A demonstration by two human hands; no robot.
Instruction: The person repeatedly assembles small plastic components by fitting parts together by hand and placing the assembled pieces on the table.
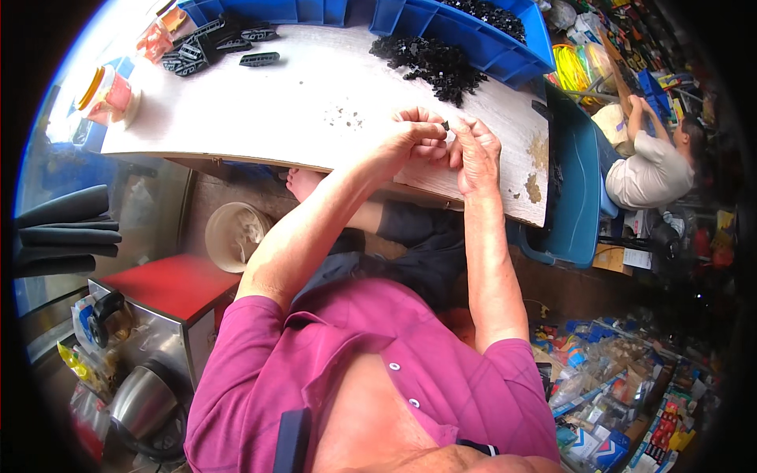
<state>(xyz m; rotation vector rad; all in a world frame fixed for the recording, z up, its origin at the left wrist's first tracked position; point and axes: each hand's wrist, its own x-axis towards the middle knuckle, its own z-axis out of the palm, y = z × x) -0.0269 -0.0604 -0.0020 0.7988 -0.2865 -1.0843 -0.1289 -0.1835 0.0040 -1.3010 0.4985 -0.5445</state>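
Over the near edge of the white table (236, 118), my two hands meet with fingertips almost touching. My left hand (419, 135) is closed in a pinch on a small black plastic piece (445, 125). From the other side, the thumb and fingers of my right hand (477, 154) are closed on the same piece; its exact shape is too small to make out. Beyond my hands lies a heap of small black plastic parts (430, 67). Larger black slotted plastic parts (193, 51) are piled at the far left, with a single one (259, 59) lying apart.
Blue bins (505, 59) line the table's far side, one holding more black parts. A jar with an orange lid (106, 94) stands at the left. A teal tub (574, 181) adjoins the right end. Another person (650, 169) sits farther right. A white bucket (236, 236) is below the table.
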